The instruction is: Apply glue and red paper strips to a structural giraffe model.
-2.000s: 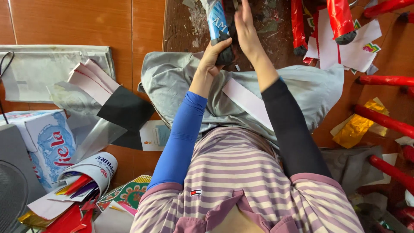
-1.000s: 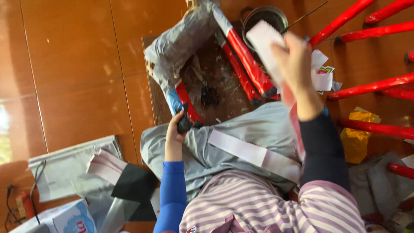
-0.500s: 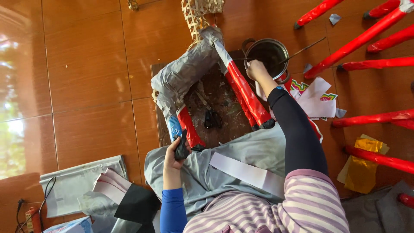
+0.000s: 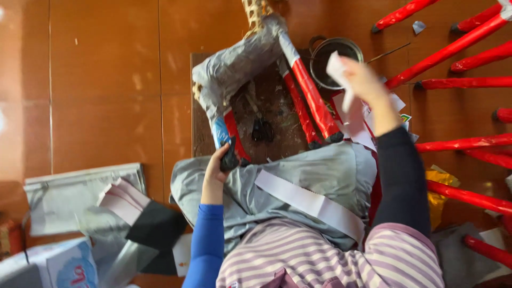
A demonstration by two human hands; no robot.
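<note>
My left hand [image 4: 220,162] grips the lower leg [image 4: 226,140] of a paper-covered animal figure [image 4: 250,58], near its dark foot. The figure has a grey paper body, red-wrapped legs [image 4: 314,101] and a spotted neck at the top. My right hand [image 4: 362,80] is raised over the metal pot [image 4: 336,53] and pinches a small white strip of paper [image 4: 337,69]. A grey cloth with a white band [image 4: 298,186] lies across my lap.
Black scissors [image 4: 261,128] lie on the dark board [image 4: 277,133] under the figure. Several red-wrapped sticks [image 4: 453,144] fan out at the right. White paper scraps [image 4: 368,128] lie by the pot. Grey and black paper sheets [image 4: 106,202] are piled at the left on the brown tiled floor.
My right hand has lifted from the pot's rim and now holds a white paper strip. The view has shifted upward. My left hand keeps its grip on the leg.
</note>
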